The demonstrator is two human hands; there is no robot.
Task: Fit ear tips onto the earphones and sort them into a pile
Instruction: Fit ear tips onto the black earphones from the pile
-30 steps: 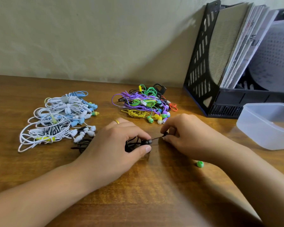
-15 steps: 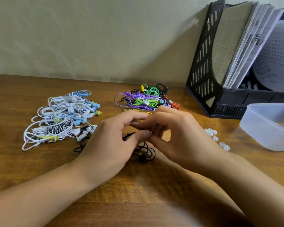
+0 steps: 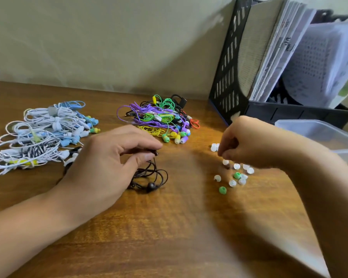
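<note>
Head view, left to right: white and blue earphone pile (image 3: 40, 133) far left on wooden counter (image 3: 169, 227); left hand (image 3: 109, 161) fingers pinching black earphone (image 3: 149, 177), cord coiled beneath; colourful pile (image 3: 159, 119) behind; right hand (image 3: 247, 143), fingers curled over loose ear tips (image 3: 233, 175), grasp unclear; plastic tub (image 3: 319, 135), file rack (image 3: 229, 81) against wall.

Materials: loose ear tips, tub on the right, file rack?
Ear tips: likely soft silicone; translucent white, two green, matte. Tub: frosted translucent plastic; the table shows faintly through its wall. File rack: looks like moulded black plastic, slotted side, slight sheen.
</note>
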